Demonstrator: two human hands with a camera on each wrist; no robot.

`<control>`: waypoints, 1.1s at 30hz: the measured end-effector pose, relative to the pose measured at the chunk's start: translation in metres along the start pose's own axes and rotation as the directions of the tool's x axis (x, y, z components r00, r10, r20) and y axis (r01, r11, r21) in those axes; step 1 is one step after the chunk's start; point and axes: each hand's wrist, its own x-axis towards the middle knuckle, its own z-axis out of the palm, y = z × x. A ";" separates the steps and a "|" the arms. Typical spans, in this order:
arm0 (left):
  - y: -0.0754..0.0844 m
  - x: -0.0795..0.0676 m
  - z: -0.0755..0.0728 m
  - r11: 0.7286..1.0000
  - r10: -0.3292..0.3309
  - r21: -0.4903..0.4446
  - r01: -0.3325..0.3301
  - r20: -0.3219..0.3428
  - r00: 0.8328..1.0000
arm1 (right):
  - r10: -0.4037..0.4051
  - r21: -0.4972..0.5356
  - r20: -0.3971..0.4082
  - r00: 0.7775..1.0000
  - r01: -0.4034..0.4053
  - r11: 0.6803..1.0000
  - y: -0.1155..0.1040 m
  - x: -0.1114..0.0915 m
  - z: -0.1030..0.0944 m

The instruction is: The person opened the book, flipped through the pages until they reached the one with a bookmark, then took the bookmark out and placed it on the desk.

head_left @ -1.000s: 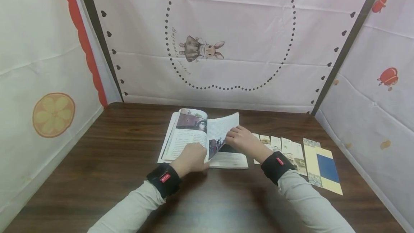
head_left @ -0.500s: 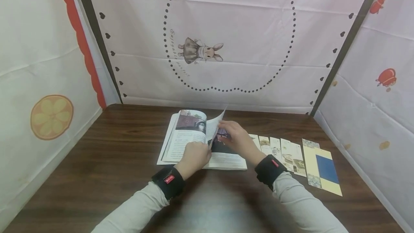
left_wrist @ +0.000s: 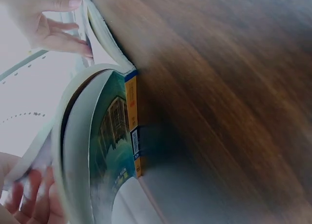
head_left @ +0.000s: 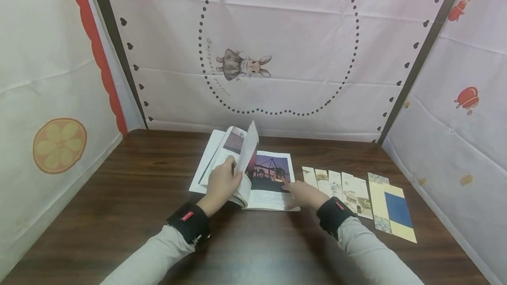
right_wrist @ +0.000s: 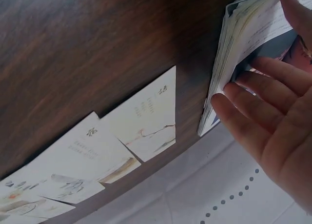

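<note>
An open book (head_left: 261, 200) lies toward the back of the table, a harbour crane photo (head_left: 271, 170) on its right page. My left hand (head_left: 222, 184) grips the left-hand pages, and one page (head_left: 247, 146) stands up beside its fingers. In the left wrist view, my left fingers (left_wrist: 36, 199) curl at the edge of the raised pages; the green cover (left_wrist: 114, 131) shows, with its orange spine (left_wrist: 131, 102). My right hand (head_left: 306, 195) rests at the right page's outer edge with its fingers extended, spread over the page in the right wrist view.
Right of the book, several illustrated bookmarks (head_left: 336, 190) lie in an overlapping row. Farther right lies a cream card with a blue block (head_left: 399, 208). Printed cloth walls (head_left: 277, 56) enclose the back and sides of the brown wooden table (head_left: 158, 162).
A page has swung from the right over to the left, uncovering the crane photo. My left hand has moved left onto the pages; my right hand has let go and lowered onto the right page.
</note>
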 end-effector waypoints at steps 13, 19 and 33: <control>-0.014 -0.013 -0.006 0.970 0.048 0.239 -0.044 -0.012 0.999 | 0.024 -0.022 -0.005 1.000 -0.024 0.999 0.002 0.002 0.008; -0.022 -0.009 -0.004 0.952 0.088 0.292 -0.092 0.027 0.996 | 0.005 -0.058 0.009 1.000 -0.005 0.998 -0.001 0.002 0.005; -0.014 -0.021 0.003 0.771 0.458 0.257 -0.583 0.413 0.787 | -0.004 -0.064 0.018 1.000 0.005 0.998 0.002 0.006 0.001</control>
